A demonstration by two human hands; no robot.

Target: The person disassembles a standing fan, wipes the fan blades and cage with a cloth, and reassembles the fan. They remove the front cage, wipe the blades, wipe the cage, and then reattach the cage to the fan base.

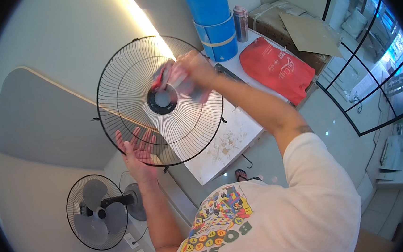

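Note:
A round black wire fan grille [128,146] with a dark ring and grey disc at its centre is held up before me. My left hand [140,155] supports its lower left rim, fingers spread behind the wires and thumb on the near side. Bunched in my right hand [197,67] is a red and grey cloth [172,76], blurred, over the wires just above the central ring. Whether the cloth presses on the wires cannot be told. At lower left stands an electric fan [101,214] with grey blades exposed and a rear grille behind them.
Behind the grille is a white table [220,145] with a worn, stained top. A red drawstring bag [277,70], a blue rolled mat [215,32] and a pink-lidded bottle [241,23] occupy its far side. Cardboard boxes [271,17] and a black-framed mirror [353,53] stand at right.

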